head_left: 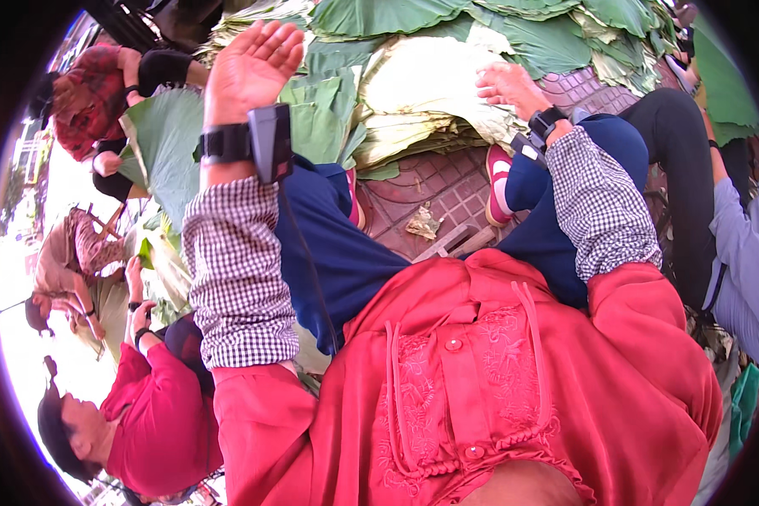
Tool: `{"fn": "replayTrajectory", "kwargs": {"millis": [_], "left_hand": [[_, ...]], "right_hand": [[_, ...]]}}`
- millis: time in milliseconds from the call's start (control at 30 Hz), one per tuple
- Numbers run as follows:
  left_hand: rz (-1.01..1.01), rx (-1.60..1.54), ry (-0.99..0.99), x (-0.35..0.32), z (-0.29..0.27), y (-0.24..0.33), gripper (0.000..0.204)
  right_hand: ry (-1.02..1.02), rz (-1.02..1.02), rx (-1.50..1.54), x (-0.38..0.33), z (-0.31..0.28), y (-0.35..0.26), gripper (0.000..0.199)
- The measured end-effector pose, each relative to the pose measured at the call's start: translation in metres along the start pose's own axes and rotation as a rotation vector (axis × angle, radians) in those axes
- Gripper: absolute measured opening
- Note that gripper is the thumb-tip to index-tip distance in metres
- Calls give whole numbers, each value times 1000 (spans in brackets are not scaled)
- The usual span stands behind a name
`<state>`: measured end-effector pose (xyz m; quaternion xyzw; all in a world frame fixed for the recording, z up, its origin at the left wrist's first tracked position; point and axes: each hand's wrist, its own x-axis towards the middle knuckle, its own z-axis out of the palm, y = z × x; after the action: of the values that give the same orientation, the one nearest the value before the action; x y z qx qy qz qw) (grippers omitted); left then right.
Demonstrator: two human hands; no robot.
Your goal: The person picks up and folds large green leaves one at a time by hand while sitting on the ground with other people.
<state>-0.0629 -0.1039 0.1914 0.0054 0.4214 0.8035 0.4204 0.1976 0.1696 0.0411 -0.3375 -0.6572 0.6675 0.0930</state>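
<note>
In front of my feet lies a thick stack of large pale, yellowish-white leaves (422,80), with wavy layered edges toward me. My left hand (255,72) is raised to the left of this stack, palm turned up and fingers stretched out, holding nothing. Beneath and beside that hand are green leaves (320,114). Over the right side of the pale stack is my right hand (512,88), its fingers loosely bent and apart, with nothing visible in them. I cannot tell whether its fingertips touch the leaves.
More large green leaves (540,42) are heaped at the far side. Reddish paving (422,194) shows between my feet, with a crumpled dry leaf scrap (423,221) and a drain slot. People sit close on the left, one holding a big green leaf (173,152); another sits at right.
</note>
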Motion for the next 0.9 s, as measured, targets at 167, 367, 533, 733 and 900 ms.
{"fn": "replayTrajectory", "kwargs": {"millis": [167, 367, 533, 733, 900], "left_hand": [[-159, 103, 73, 65, -24, -60, 26], [-34, 271, -81, 56, -5, -75, 25], [19, 294, 32, 60, -3, -78, 23], [15, 382, 59, 59, -8, -77, 25], [-3, 777, -48, 62, -4, -105, 29]], "right_hand": [[-45, 305, 242, 8, -2, 65, 35], [112, 633, 497, 16, 31, 107, 49], [295, 605, 796, 30, 34, 139, 50], [529, 284, 510, 42, 51, 125, 41], [506, -577, -632, 49, 75, 91, 31]]}}
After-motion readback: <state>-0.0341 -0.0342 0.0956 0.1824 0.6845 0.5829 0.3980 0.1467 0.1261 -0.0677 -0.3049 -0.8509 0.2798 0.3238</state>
